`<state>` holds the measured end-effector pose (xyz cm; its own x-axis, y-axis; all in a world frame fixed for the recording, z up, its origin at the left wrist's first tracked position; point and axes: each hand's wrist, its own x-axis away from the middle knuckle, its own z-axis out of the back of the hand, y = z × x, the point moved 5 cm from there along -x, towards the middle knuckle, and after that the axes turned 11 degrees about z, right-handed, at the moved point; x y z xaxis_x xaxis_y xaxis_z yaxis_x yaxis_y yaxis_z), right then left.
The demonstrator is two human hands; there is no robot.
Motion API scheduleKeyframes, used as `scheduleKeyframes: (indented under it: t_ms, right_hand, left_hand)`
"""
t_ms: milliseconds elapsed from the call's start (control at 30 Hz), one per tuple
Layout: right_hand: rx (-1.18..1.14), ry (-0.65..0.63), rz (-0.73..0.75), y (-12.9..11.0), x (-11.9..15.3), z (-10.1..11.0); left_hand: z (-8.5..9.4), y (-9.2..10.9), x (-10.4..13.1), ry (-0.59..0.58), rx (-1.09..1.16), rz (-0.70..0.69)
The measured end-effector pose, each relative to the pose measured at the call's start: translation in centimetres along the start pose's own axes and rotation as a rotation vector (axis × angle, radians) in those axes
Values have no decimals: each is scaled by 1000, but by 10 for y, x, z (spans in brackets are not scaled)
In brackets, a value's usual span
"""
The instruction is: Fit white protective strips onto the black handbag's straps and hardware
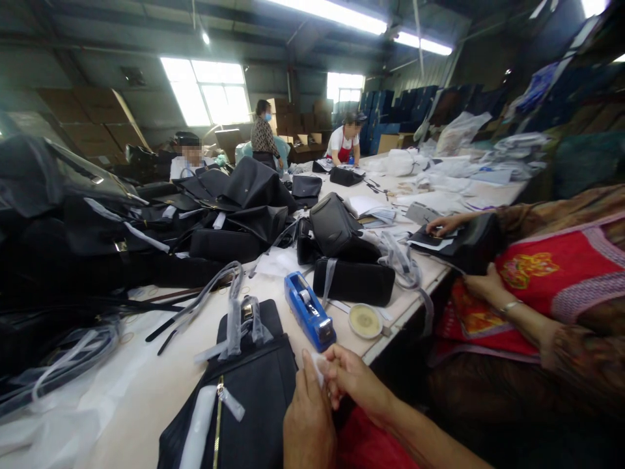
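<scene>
Both hands pinch a small white scrap (318,367), left hand (308,417) and right hand (352,381) closed on it, just beside the black bag (254,397), whose zipper pull is already wrapped while many bags beyond lie waiting.

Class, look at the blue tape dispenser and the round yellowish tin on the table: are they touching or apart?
Apart. The head view shows the blue tape dispenser and the round tin with a bare strip of table between them.

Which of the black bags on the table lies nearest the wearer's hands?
The black bag with the gold zip, right beside the left hand; the other bags lie farther up the table.
</scene>
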<state>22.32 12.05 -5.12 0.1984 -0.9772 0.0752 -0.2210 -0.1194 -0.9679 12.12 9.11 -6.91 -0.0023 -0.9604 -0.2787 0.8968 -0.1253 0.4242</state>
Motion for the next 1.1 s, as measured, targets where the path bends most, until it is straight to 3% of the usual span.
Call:
scheduleKeyframes:
  t_ms: [100,167,333,433,500,600,667,767,967,1100]
  right_hand:
    - [115,23,46,4,-2,7]
    - [123,4,56,5,-3,9]
    - [216,-88,80,-6,-1,0]
    - [393,-141,105,-20,-9,1]
    - [600,-48,191,-34,-23,16]
    - [1002,220,334,-55,-50,46]
    - [1145,210,300,-54,-68,56]
    - [1161,108,210,-43,-87,57]
    - [1049,103,135,-28,-99,57]
    - [922,138,148,-29,-93,59]
  left_hand:
    - [-4,0,3,-13,85,13]
    - [-1,-4,3,-50,288,54]
    - [3,-22,-5,-324,965,402]
    - [4,-27,-6,-479,1180,591]
    - [7,-30,-6,-504,1217,676]
    - [12,-31,-7,-526,1225,722]
    - [14,-30,-7,-536,1239,723]
    - [14,-31,-7,-523,1267,730]
    - [10,-34,-7,-524,1315,743]
    - [10,-33,-8,-533,1344,744]
